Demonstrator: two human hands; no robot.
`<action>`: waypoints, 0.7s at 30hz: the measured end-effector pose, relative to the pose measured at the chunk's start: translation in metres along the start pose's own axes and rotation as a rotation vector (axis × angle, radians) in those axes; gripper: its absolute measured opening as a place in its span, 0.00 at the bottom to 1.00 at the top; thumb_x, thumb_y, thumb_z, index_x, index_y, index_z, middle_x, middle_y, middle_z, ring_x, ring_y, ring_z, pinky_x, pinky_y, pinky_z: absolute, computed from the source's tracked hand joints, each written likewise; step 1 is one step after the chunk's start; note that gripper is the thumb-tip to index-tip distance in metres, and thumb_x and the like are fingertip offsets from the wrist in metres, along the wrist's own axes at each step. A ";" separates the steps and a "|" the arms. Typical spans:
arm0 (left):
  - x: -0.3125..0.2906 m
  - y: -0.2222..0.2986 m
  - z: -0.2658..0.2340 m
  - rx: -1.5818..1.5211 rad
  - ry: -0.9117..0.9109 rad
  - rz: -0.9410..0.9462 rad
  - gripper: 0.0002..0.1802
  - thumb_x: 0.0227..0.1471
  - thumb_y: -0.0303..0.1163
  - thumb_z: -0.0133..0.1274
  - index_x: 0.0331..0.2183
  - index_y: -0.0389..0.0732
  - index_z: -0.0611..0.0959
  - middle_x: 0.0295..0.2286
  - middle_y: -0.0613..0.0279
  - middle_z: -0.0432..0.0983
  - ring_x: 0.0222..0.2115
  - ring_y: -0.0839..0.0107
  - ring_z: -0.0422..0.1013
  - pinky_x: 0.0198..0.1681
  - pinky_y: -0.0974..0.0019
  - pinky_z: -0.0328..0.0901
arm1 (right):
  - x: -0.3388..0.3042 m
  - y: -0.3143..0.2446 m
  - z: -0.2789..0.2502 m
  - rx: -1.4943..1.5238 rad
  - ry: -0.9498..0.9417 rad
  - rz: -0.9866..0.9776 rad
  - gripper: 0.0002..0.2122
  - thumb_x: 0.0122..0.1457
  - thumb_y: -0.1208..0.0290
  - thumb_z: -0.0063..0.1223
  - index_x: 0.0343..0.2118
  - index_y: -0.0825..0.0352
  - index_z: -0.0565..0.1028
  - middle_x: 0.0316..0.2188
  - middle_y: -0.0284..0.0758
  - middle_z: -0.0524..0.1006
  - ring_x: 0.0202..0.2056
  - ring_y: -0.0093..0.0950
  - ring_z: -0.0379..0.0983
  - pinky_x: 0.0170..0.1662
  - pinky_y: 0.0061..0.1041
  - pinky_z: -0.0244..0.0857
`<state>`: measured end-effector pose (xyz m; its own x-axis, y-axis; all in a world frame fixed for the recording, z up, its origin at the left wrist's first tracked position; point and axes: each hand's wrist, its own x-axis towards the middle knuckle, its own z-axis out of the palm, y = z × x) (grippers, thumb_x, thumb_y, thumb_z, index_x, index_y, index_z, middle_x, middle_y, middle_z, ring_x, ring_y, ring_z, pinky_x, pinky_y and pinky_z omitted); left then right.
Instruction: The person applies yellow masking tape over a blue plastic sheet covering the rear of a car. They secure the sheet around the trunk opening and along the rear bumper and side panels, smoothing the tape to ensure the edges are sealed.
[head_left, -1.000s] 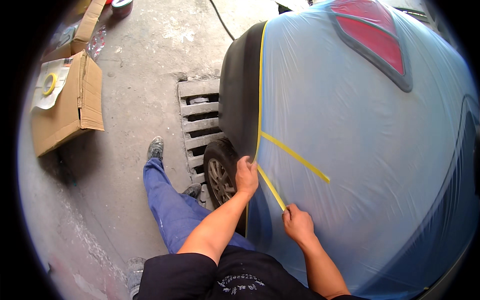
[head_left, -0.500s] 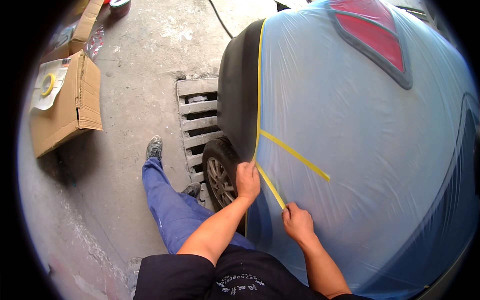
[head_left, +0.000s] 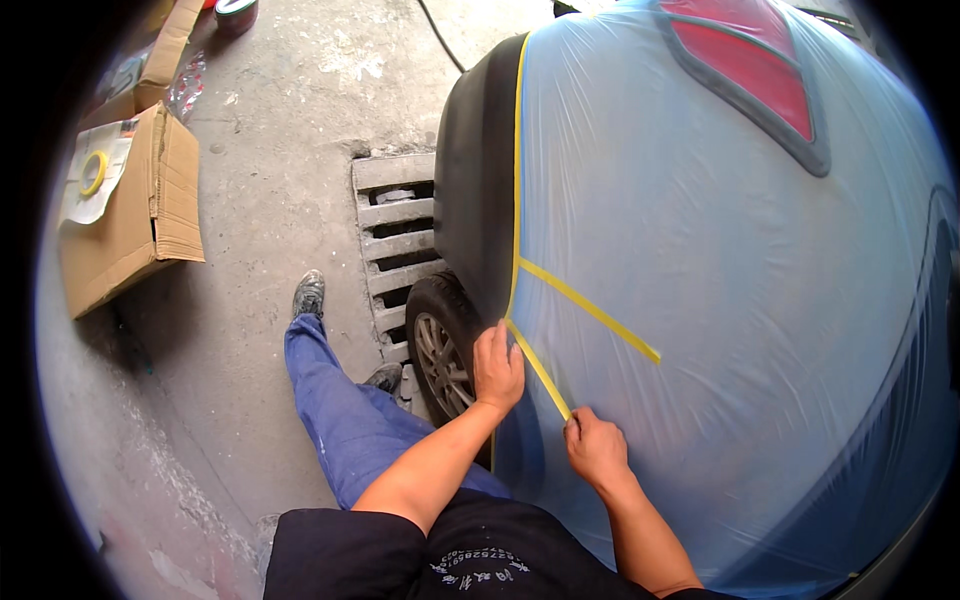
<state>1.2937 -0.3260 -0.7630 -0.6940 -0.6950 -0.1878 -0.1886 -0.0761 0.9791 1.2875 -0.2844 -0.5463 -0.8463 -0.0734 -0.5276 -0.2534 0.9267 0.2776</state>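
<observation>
Thin plastic film [head_left: 740,270] covers the car's body, edged along the dark bumper [head_left: 466,170] by a long line of yellow tape [head_left: 518,150]. My left hand [head_left: 497,370] rests by the wheel arch with its fingers stretched out against the tape's corner. From there a strip of yellow masking tape [head_left: 540,370] runs slanting to my right hand [head_left: 597,446], which pinches its lower end. Above it, another yellow strip [head_left: 590,310] lies across the film. What my left fingertips press on is partly hidden.
Below the bumper sits the car wheel [head_left: 442,350], beside a slotted floor drain [head_left: 395,245]. A cardboard box [head_left: 130,220] at the left carries paper and a yellow tape roll [head_left: 93,173]. A red tail light [head_left: 745,80] shows at the top right.
The fingers of my left hand have straightened from a closed grip and now lie flatter at the tape's corner. My right hand still pinches the strip, almost unmoved.
</observation>
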 end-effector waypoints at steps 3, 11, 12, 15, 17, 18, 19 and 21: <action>-0.003 0.001 -0.003 -0.017 -0.015 0.029 0.26 0.51 0.28 0.50 0.52 0.33 0.70 0.46 0.45 0.65 0.47 0.48 0.62 0.52 0.53 0.58 | 0.001 0.002 0.002 -0.004 -0.001 -0.002 0.10 0.58 0.64 0.48 0.36 0.64 0.75 0.25 0.50 0.77 0.31 0.53 0.73 0.37 0.48 0.67; 0.001 0.001 0.003 0.046 -0.042 0.016 0.27 0.50 0.27 0.49 0.54 0.33 0.70 0.45 0.48 0.63 0.46 0.52 0.61 0.52 0.56 0.58 | 0.000 0.000 0.000 0.007 0.011 -0.013 0.10 0.58 0.65 0.47 0.35 0.65 0.75 0.25 0.50 0.77 0.30 0.53 0.73 0.36 0.48 0.67; 0.002 0.001 0.003 0.054 -0.045 0.003 0.27 0.50 0.27 0.49 0.54 0.33 0.70 0.44 0.49 0.63 0.45 0.54 0.60 0.52 0.57 0.57 | 0.000 0.000 0.000 0.010 0.014 -0.017 0.10 0.58 0.65 0.47 0.35 0.65 0.75 0.25 0.50 0.77 0.30 0.53 0.73 0.36 0.48 0.67; 0.003 0.001 0.003 -0.064 -0.034 -0.081 0.25 0.50 0.27 0.49 0.51 0.34 0.74 0.43 0.51 0.64 0.45 0.56 0.61 0.52 0.59 0.57 | -0.001 0.002 0.001 0.007 0.010 -0.018 0.10 0.58 0.65 0.47 0.36 0.65 0.75 0.24 0.49 0.77 0.30 0.53 0.73 0.36 0.48 0.67; 0.007 -0.003 0.004 -0.154 -0.028 -0.127 0.22 0.51 0.28 0.49 0.49 0.35 0.77 0.42 0.52 0.64 0.45 0.57 0.62 0.52 0.60 0.57 | -0.001 0.004 0.003 0.004 0.021 -0.027 0.10 0.58 0.65 0.47 0.36 0.65 0.74 0.24 0.49 0.77 0.29 0.53 0.73 0.36 0.48 0.67; 0.008 -0.005 0.004 -0.198 -0.025 -0.150 0.21 0.51 0.29 0.49 0.48 0.36 0.78 0.42 0.53 0.65 0.44 0.58 0.62 0.52 0.61 0.57 | -0.001 0.003 0.003 0.002 0.025 -0.033 0.10 0.59 0.65 0.47 0.36 0.65 0.74 0.24 0.49 0.77 0.29 0.53 0.73 0.35 0.48 0.67; 0.007 -0.006 0.004 -0.178 -0.019 -0.164 0.20 0.52 0.31 0.49 0.48 0.36 0.79 0.42 0.54 0.65 0.44 0.58 0.62 0.52 0.61 0.57 | -0.002 0.003 0.003 -0.002 0.022 -0.032 0.10 0.59 0.65 0.47 0.36 0.65 0.74 0.24 0.49 0.77 0.29 0.53 0.73 0.35 0.48 0.67; 0.008 0.003 0.005 -0.143 -0.010 -0.190 0.19 0.53 0.34 0.50 0.46 0.36 0.80 0.41 0.55 0.66 0.44 0.58 0.63 0.52 0.61 0.57 | -0.001 0.003 0.001 -0.009 0.018 -0.025 0.10 0.59 0.65 0.47 0.36 0.65 0.74 0.24 0.49 0.77 0.29 0.52 0.73 0.35 0.48 0.67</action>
<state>1.2844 -0.3282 -0.7621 -0.6625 -0.6512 -0.3702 -0.2172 -0.3060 0.9269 1.2883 -0.2813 -0.5462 -0.8481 -0.1032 -0.5197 -0.2787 0.9211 0.2720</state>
